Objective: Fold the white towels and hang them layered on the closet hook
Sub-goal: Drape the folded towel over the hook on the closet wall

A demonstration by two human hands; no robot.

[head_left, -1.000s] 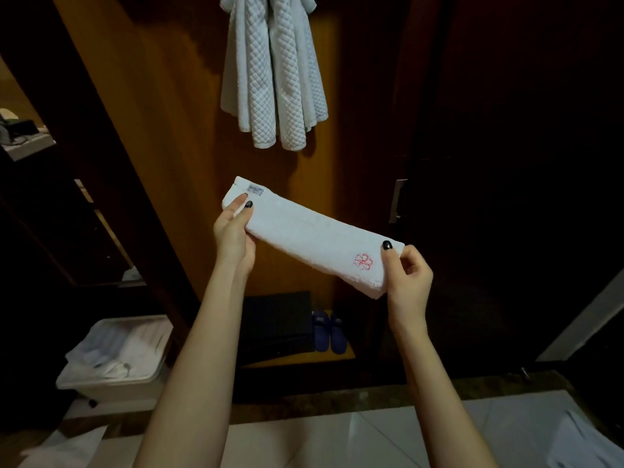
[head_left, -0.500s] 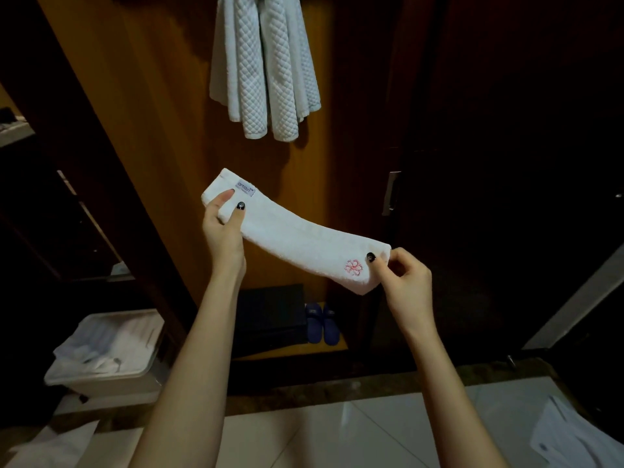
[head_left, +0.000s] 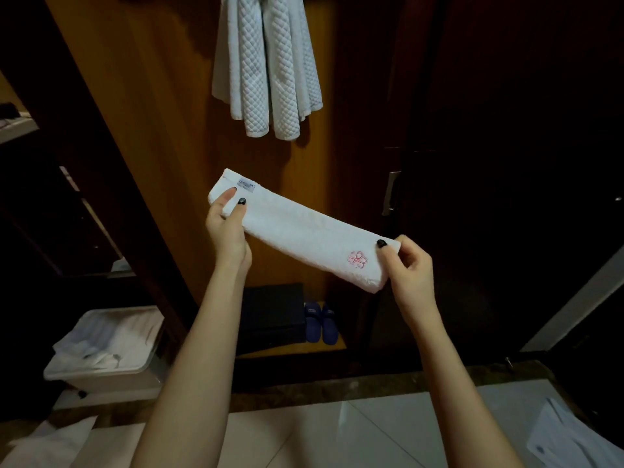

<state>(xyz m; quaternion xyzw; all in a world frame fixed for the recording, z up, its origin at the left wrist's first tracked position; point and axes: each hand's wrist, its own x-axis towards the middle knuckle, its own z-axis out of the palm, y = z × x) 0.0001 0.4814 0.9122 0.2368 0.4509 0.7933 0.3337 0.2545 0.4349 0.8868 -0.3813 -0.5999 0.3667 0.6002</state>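
Gripping the folded white towel (head_left: 304, 231), my left hand (head_left: 226, 231) and right hand (head_left: 408, 265) pinch its ends below the hanging towels (head_left: 270, 62).

One wide-angle camera on the person's head faces forward and down into the closet (head_left: 162, 130), close over the left hand (head_left: 226, 231) and right hand (head_left: 408, 268), floor (head_left: 337, 434) below.

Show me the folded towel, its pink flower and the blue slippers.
folded towel (head_left: 304, 231): head view, middle of its face.
pink flower (head_left: 358, 259): head view, embroidery centre.
blue slippers (head_left: 313, 320): head view, left slipper's top.
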